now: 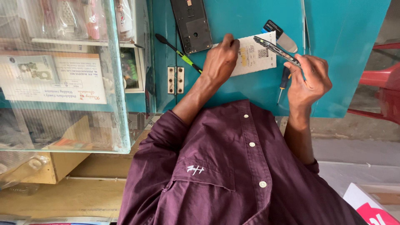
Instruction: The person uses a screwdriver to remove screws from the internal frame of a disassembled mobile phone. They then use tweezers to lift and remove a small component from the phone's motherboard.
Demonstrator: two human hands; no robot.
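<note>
Hands work over a teal-painted tabletop [250, 89], seen from above past a maroon buttoned shirt [233, 166]. The right hand [308, 79] is closed on a slim dark smartphone with a metal edge [277, 49]. It holds the phone up off the table and tilted on its side, the far end pointing left. Fingers wrap the near end, and the thumb lies along the edge. This seems to turn the thin side up where it can be looked at.

The left hand [221, 60] lies knuckles-up on a white printed paper card [255, 56], fingers curled and tips pressed down at its left end. That would keep the light card from sliding. Whether the fingertips pinch something small cannot be told.

Tools lie close around the card, within reach:
- A small screwdriver with an orange and black handle [283, 83] lies just near of the right hand, partly under it.
- A black probe with a green grip [179, 52] lies slantwise to the left.
- A flat metal scraper blade [287, 41] lies beyond the held phone, beside a small black card [273, 28].

Farther left and far, an opened black phone body [191, 25] rests inside-up and well apart from the hands. A metal hinge [175, 80] joins the tabletop to a glass display case [62, 83] on the left. A red plastic chair [383, 83] stands at the right.
</note>
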